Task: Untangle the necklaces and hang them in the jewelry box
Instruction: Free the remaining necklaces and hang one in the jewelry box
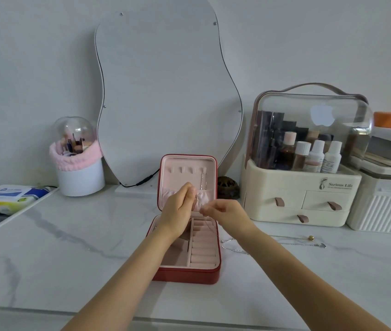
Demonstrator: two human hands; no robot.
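A red jewelry box [187, 275] with pink lining stands open on the marble counter, its lid upright. One thin chain [203, 181] hangs from the rightmost hook in the lid. My left hand [179, 206] and my right hand [223, 210] are raised in front of the lid's pouch, each pinching part of a fine silver necklace [206, 223] that trails down over the tray. Another silver necklace [235, 249] lies on the counter right of the box, with a chain and a gold bead [311, 237] further right.
A wavy mirror [166, 91] leans on the wall behind the box. A brush holder [78, 170] stands at left, a cosmetics organizer [304, 187] with drawers at right, a small dark ornament [228, 187] behind the box, wipes packs [8, 199] far left.
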